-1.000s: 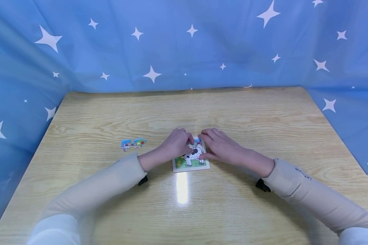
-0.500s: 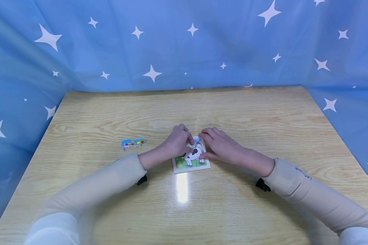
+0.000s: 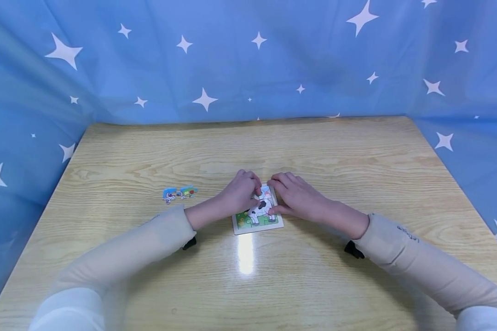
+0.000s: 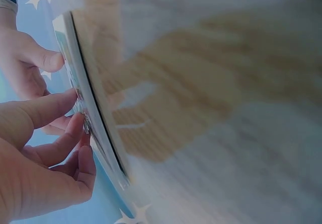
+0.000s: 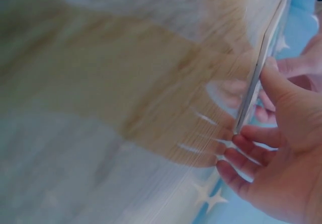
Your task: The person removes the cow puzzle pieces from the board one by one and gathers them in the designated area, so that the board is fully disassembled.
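Note:
A small square jigsaw puzzle board [image 3: 258, 230] with a black-and-white cow picture lies flat in the middle of the table. Over its far left part my left hand [image 3: 237, 194] pinches a puzzle piece, its thumb and index fingertips right at the board's surface; the piece is mostly hidden by the fingers. My right hand [image 3: 299, 198] grips the board's right side, thumb on the near part of that edge and fingers bent at the far right corner. In the right wrist view the board [image 5: 260, 65] shows edge-on between that thumb and index finger.
Two loose puzzle pieces, one blue with part of a cow's head [image 3: 170, 195] and one green and blue [image 3: 188, 192], lie left of the board on the wooden table [image 3: 335, 151]. A blue star-patterned curtain [image 3: 232, 59] hangs behind and at the sides.
My left hand has risen slightly and come back down by the board, with its fingers shifting a little. The board has turned very slightly; my right hand keeps its place.

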Tool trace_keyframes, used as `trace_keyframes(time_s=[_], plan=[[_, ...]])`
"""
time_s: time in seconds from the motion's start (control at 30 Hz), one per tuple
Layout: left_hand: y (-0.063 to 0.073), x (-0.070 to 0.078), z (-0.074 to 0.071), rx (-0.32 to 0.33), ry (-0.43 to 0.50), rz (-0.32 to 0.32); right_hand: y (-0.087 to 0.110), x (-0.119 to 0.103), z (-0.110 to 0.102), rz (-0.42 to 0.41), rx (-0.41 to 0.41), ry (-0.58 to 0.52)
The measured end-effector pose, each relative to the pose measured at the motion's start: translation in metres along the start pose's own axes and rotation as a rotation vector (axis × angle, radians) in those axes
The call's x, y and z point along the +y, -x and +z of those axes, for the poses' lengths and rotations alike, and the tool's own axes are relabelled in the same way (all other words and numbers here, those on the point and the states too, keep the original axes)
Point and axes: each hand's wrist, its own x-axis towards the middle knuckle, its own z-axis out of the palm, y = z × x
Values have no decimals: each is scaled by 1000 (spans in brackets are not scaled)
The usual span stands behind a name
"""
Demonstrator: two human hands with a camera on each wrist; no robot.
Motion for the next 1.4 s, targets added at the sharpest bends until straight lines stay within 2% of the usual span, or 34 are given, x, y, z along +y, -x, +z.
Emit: trace_keyframes(time_s=[0.2,0.27,0.4,0.5,0.83,0.93,1.17,1.4], plan=[[1,-2,-1,24,1,44,-1,0,0,-8,8,-2],[1,-3,-2,46,39,53,-2,0,0,-11,20,-11],[-2,-6,-3,92,183,48,-1,0,0,-15,39,-21],[-4,-7,-4,102,269,45,0,-1,0,-12,43,-27],[-4,-10,-11,102,345,36,0,-2,-1,-8,41,-25],[-1,-11,-14,92,354,23,1,-2,-1,-7,36,-23],[8,-19,-21,78,375,-55,1,-2,-3,22,13,-31],[21,-30,-32,91,373,-109,-1,-3,-3,28,-5,-32]])
